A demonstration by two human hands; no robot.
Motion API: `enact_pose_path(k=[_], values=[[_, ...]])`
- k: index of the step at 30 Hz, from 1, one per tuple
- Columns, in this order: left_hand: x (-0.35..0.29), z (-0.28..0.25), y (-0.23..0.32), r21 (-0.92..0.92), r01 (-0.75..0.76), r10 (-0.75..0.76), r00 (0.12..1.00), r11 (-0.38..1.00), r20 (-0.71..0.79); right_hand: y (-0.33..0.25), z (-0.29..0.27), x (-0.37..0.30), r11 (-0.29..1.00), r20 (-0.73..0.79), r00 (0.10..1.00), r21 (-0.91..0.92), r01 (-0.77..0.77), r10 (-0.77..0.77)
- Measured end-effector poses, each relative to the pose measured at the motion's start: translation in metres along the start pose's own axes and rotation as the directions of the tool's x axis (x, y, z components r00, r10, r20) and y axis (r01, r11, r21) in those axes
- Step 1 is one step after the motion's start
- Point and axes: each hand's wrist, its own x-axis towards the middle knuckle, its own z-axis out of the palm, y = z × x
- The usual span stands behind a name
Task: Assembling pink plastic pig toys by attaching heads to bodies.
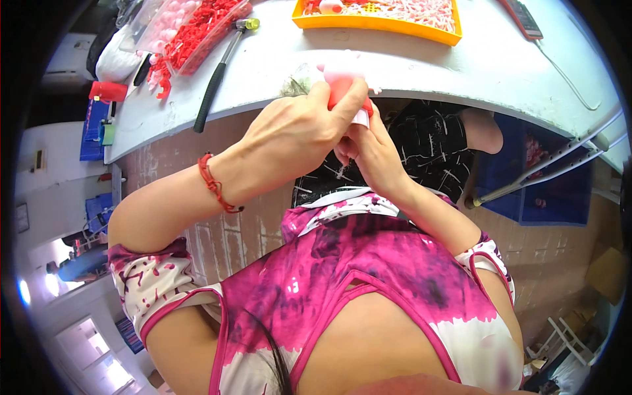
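1. While both hands close around it, a small pink-and-red toy figure (342, 89) sits just over the near edge of the white table (454, 72), its rounded pink head toward the far side.
2. The left hand (303, 125) reaches in from the left with fingers bent, thumb and forefinger pinching the red middle.
3. The right hand (374, 148) curls around the pale lower end from the near side; some of its fingertips are hidden, so I cannot tell how firmly they press.
4. Judging by its smooth, moulded look, the figure should be light, fairly stiff and a little slippery. The broad red body seems the best hold; the small nubs on the head and the thin piece jutting right look easier to bend or snap.
5. Left of the hands lies a hammer (219, 78), its head to the far side, near a clear box (212, 47) of red pieces.
6. Farther off stands a yellow tray (375, 30) of pale parts, with a phone (525, 21) at far right.
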Motion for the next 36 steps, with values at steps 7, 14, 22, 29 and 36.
enact_pose_path(k=[7,14,22,29,36], values=[[0.004,-0.009,-0.013,-0.142,-0.029,0.037,0.998,0.989,0.054,-0.003,0.000,-0.003,0.991,-0.043,0.990,-0.010,-0.134,0.134],[0.007,-0.021,-0.024,-0.107,0.030,-0.025,0.999,0.994,0.046,0.003,-0.008,0.004,0.988,0.006,0.993,0.102,-0.118,0.118],[0.003,-0.056,-0.051,-0.609,0.283,-0.494,0.844,0.741,-0.209,-0.015,-0.004,-0.003,0.943,0.032,0.991,0.302,-0.136,0.133],[-0.023,0.025,-0.120,-0.864,0.319,-0.732,0.676,0.389,-0.079,-0.010,-0.006,-0.025,0.934,0.211,0.958,0.258,-0.246,0.194],[-0.022,0.049,-0.112,-0.329,0.530,-0.623,0.668,0.782,-0.407,0.004,-0.011,-0.036,0.899,0.256,0.927,0.273,-0.341,0.274]])
